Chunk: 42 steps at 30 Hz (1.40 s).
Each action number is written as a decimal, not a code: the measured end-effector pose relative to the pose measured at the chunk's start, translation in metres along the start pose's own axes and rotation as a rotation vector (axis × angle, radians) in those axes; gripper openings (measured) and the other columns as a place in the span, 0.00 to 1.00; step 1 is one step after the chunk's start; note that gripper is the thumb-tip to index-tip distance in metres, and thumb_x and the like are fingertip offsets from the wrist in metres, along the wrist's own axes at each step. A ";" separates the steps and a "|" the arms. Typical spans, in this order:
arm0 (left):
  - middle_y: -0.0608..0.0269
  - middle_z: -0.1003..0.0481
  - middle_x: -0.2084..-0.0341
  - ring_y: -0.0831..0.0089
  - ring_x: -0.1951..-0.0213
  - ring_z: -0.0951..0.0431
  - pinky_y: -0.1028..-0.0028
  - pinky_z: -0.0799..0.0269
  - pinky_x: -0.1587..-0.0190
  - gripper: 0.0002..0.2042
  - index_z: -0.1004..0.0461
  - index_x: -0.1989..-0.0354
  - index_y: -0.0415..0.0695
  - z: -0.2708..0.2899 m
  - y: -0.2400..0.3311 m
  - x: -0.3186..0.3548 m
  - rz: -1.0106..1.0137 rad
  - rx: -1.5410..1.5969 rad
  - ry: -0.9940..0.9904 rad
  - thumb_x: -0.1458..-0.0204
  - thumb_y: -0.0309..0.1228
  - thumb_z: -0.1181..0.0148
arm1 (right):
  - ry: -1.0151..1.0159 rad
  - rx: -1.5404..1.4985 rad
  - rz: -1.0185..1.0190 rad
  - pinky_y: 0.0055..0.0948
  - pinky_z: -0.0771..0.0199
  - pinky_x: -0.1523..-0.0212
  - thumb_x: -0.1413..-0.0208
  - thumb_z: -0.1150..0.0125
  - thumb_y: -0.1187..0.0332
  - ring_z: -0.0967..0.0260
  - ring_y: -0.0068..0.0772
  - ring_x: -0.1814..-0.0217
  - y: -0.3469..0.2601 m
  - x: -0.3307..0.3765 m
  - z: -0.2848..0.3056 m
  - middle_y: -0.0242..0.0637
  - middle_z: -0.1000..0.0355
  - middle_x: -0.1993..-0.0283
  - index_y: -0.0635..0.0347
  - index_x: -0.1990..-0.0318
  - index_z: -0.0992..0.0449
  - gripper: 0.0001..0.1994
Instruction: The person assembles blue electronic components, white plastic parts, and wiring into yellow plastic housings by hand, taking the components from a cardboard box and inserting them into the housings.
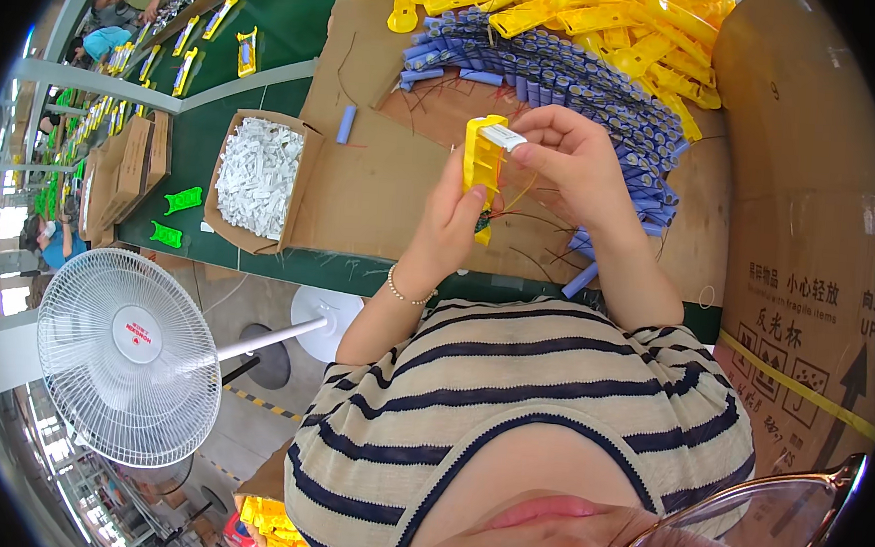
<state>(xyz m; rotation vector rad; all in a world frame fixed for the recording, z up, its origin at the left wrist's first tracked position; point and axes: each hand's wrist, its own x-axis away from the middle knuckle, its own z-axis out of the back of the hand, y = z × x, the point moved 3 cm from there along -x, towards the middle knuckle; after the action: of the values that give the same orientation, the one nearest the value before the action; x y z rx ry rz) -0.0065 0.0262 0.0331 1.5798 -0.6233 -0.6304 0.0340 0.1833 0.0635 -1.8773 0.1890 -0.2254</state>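
Note:
My left hand is closed round a yellow plastic housing, held upright over the bench. Thin wires and a small green circuit board show at the housing's lower end. My right hand pinches a small white rectangular piece between thumb and fingers, at the upper end of the housing. Whether the piece is seated inside the housing, I cannot tell. Behind my right hand lies a large heap of blue cylindrical cells with thin dark and red wires.
Yellow housings are piled behind the cells. To the left stand a carton of small white pieces and two green plastic parts. A tall cardboard box walls off the right; a white fan stands lower left.

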 end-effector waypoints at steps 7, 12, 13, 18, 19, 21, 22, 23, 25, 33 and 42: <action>0.57 0.32 0.60 0.74 0.66 0.29 0.74 0.30 0.62 0.22 0.47 0.41 0.39 0.001 -0.001 -0.003 -0.041 0.209 0.028 0.45 0.30 0.62 | -0.005 -0.058 0.001 0.16 0.29 0.64 0.51 0.38 0.77 0.28 0.20 0.65 0.002 -0.002 -0.005 0.38 0.24 0.65 0.69 0.61 0.25 0.09; 0.58 0.32 0.60 0.75 0.65 0.29 0.75 0.31 0.61 0.21 0.47 0.42 0.38 0.001 -0.004 0.000 -0.109 -0.037 0.133 0.44 0.28 0.62 | -0.007 -0.030 0.013 0.17 0.28 0.63 0.51 0.38 0.78 0.28 0.20 0.65 0.003 0.000 -0.008 0.38 0.24 0.66 0.69 0.62 0.25 0.08; 0.58 0.32 0.60 0.75 0.65 0.30 0.75 0.31 0.61 0.21 0.47 0.42 0.38 0.002 -0.004 -0.001 -0.176 -0.153 0.155 0.44 0.27 0.62 | -0.017 0.013 0.005 0.18 0.28 0.63 0.52 0.38 0.78 0.27 0.20 0.65 0.005 0.000 -0.008 0.37 0.24 0.66 0.69 0.63 0.24 0.08; 0.58 0.32 0.60 0.76 0.65 0.30 0.75 0.31 0.61 0.21 0.48 0.42 0.38 0.009 -0.006 -0.002 -0.193 -0.111 0.086 0.44 0.26 0.61 | -0.059 -0.028 0.073 0.17 0.29 0.63 0.52 0.38 0.79 0.28 0.20 0.66 0.006 0.002 -0.004 0.38 0.24 0.67 0.69 0.64 0.24 0.06; 0.57 0.32 0.59 0.75 0.63 0.29 0.74 0.30 0.60 0.21 0.48 0.41 0.37 0.008 -0.006 -0.002 -0.150 0.041 0.008 0.44 0.25 0.61 | -0.086 -0.022 0.082 0.17 0.29 0.63 0.52 0.38 0.79 0.28 0.20 0.66 0.005 0.001 -0.002 0.38 0.24 0.68 0.69 0.65 0.24 0.06; 0.55 0.32 0.58 0.75 0.61 0.29 0.73 0.30 0.60 0.22 0.49 0.40 0.36 0.004 -0.005 -0.002 -0.106 0.195 -0.072 0.44 0.23 0.61 | -0.068 0.004 0.071 0.18 0.29 0.62 0.52 0.38 0.79 0.28 0.19 0.66 -0.002 0.003 -0.003 0.36 0.24 0.68 0.68 0.65 0.24 0.06; 0.56 0.32 0.59 0.75 0.63 0.29 0.74 0.30 0.60 0.21 0.48 0.40 0.37 0.004 -0.003 -0.002 -0.147 0.013 -0.002 0.44 0.24 0.61 | -0.050 0.030 0.060 0.19 0.30 0.61 0.52 0.37 0.78 0.29 0.18 0.66 -0.004 0.003 -0.003 0.34 0.24 0.69 0.67 0.65 0.24 0.06; 0.57 0.32 0.59 0.76 0.64 0.29 0.74 0.30 0.61 0.21 0.48 0.40 0.38 0.004 -0.002 -0.002 -0.187 -0.170 0.068 0.43 0.25 0.62 | -0.047 0.030 0.059 0.19 0.30 0.61 0.52 0.37 0.78 0.29 0.18 0.66 -0.003 0.003 -0.003 0.34 0.24 0.69 0.67 0.65 0.24 0.06; 0.58 0.32 0.60 0.76 0.65 0.30 0.74 0.30 0.62 0.21 0.48 0.40 0.39 0.005 -0.003 -0.002 -0.094 0.023 -0.005 0.43 0.26 0.62 | 0.023 0.340 0.286 0.23 0.31 0.61 0.55 0.35 0.76 0.28 0.21 0.66 -0.005 0.002 -0.002 0.33 0.25 0.69 0.63 0.64 0.23 0.09; 0.56 0.32 0.62 0.73 0.69 0.29 0.74 0.30 0.68 0.20 0.46 0.42 0.40 -0.005 0.000 0.000 0.087 0.293 -0.025 0.41 0.35 0.62 | 0.064 1.029 1.046 0.29 0.34 0.62 0.58 0.34 0.74 0.29 0.31 0.68 -0.025 0.008 -0.010 0.33 0.26 0.70 0.58 0.65 0.22 0.10; 0.57 0.32 0.63 0.73 0.70 0.29 0.73 0.29 0.69 0.19 0.45 0.43 0.41 -0.017 0.020 0.005 0.132 0.246 -0.028 0.40 0.35 0.62 | 0.228 0.942 1.144 0.31 0.36 0.65 0.58 0.34 0.76 0.30 0.31 0.71 -0.025 0.018 -0.003 0.34 0.27 0.72 0.60 0.66 0.23 0.10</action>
<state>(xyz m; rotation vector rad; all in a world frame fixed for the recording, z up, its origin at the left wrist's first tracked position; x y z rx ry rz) 0.0080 0.0325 0.0542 1.7427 -0.8449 -0.4917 0.0514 0.1836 0.0893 -0.6136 1.0595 0.2428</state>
